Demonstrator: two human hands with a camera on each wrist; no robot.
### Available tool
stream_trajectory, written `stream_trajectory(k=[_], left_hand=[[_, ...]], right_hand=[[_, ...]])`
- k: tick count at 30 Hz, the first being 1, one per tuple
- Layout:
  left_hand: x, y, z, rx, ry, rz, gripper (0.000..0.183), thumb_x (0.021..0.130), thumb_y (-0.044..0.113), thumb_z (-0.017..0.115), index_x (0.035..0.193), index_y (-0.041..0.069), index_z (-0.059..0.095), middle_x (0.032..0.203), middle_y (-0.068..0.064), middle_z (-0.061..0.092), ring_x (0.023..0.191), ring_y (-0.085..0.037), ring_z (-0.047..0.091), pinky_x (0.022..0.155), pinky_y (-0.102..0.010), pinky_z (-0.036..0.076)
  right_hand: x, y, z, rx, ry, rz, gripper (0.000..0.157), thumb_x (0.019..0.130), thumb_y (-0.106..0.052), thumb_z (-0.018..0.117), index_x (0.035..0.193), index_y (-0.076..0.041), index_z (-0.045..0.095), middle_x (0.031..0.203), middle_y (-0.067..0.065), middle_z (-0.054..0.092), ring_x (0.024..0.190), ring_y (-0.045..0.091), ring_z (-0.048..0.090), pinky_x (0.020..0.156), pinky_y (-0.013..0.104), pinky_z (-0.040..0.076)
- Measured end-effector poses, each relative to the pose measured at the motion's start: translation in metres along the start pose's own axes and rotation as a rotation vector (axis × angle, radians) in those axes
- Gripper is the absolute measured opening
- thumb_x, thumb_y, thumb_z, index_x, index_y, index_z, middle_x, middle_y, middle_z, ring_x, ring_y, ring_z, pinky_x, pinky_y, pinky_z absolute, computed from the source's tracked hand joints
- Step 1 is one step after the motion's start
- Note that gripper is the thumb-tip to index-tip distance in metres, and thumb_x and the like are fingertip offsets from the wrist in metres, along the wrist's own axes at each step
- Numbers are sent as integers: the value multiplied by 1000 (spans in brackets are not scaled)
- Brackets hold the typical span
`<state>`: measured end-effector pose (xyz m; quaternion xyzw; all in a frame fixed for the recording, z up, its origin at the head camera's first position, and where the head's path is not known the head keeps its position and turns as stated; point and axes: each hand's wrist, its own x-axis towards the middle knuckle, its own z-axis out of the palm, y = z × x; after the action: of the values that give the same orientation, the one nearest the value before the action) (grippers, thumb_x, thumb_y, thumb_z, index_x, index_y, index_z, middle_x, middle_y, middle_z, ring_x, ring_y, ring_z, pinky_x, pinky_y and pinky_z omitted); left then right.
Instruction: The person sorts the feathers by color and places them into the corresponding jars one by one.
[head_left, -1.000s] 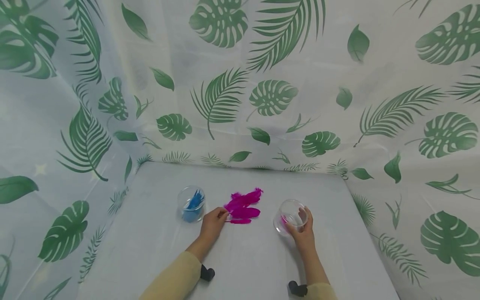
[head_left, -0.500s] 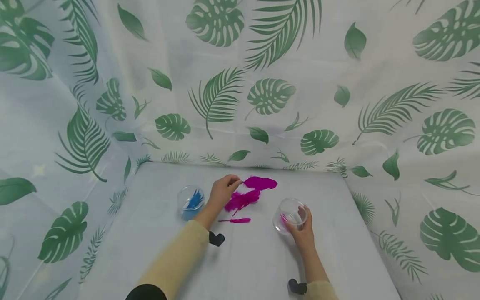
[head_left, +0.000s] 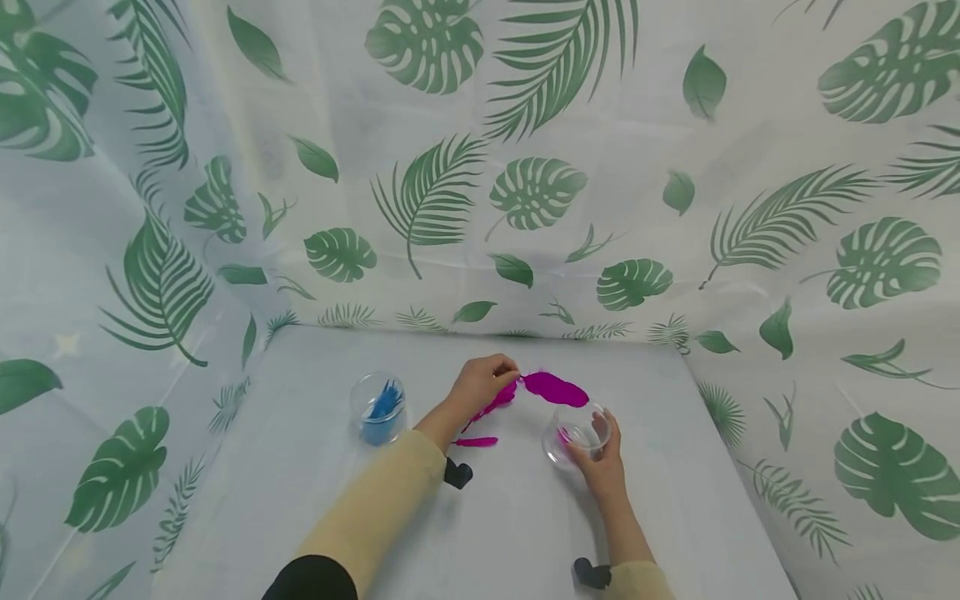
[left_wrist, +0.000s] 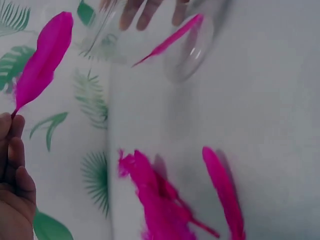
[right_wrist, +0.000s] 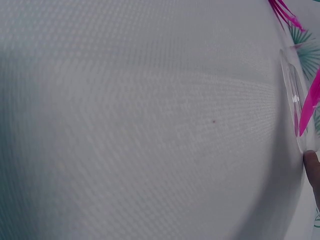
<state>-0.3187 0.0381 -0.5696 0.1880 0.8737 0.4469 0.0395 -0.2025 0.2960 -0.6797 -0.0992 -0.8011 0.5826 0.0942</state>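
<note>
My left hand (head_left: 483,385) pinches a magenta feather (head_left: 555,389) by its quill, and the feather's tip points right, over the rim of a clear cup in the head view. My right hand (head_left: 603,462) grips that clear cup (head_left: 558,450) from the right side. Inside the cup lies another magenta feather (left_wrist: 175,37), seen through the wall in the left wrist view. Below my left hand, loose magenta feathers (left_wrist: 160,200) are bunched on the table, partly hidden by the hand in the head view. One slim magenta feather (head_left: 477,442) lies apart, nearer to me.
A second clear cup (head_left: 360,396) with blue feathers (head_left: 384,417) stands on the left of the white table (head_left: 510,533). Behind the table and at both sides hangs a white curtain (head_left: 442,300) printed with green leaves.
My left hand has picked a magenta feather from the bunch, lifted it away and carried it right to the cup. My right hand stays on the cup.
</note>
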Motion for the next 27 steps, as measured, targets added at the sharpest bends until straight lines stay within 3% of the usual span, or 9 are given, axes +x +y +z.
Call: stream_trajectory(k=[8,11,17,22,27], left_hand=[[0,24,40,197,-151,111,11,98,31,62,102,24,69,93,11,70,83,-3,59,74,-16,50],[0,30,55,254,-170,117,11,98,31,62,101,24,70,94,11,70,86,-3,60,77,-17,51],[-1,34,77,312,-171,98,11,98,33,62,100,27,70,93,14,67,89,-3,58,84,-18,51],[-8,35,79,247,-161,54,13,96,35,63,103,27,72,93,14,67,86,-3,56,81,-16,51],[-9,26,62,193,-128,77,22,97,37,62,113,25,72,99,10,70,88,-5,60,78,-17,52]], right_hand=[[1,3,1,-20,5,5,100,84,-22,79,157,-32,13,161,9,28,151,38,21,119,65,18],[2,4,1,-12,12,-25,98,84,-18,79,157,-29,15,160,8,31,150,37,22,119,64,18],[1,5,1,-3,9,-37,97,85,-19,79,157,-32,15,160,4,31,151,32,23,120,62,18],[-4,-9,0,54,-10,-29,97,84,-11,79,157,-27,16,160,7,31,150,32,23,122,60,16],[-11,-31,-3,75,-21,-40,94,84,-8,78,156,-14,18,160,16,30,150,38,22,121,61,16]])
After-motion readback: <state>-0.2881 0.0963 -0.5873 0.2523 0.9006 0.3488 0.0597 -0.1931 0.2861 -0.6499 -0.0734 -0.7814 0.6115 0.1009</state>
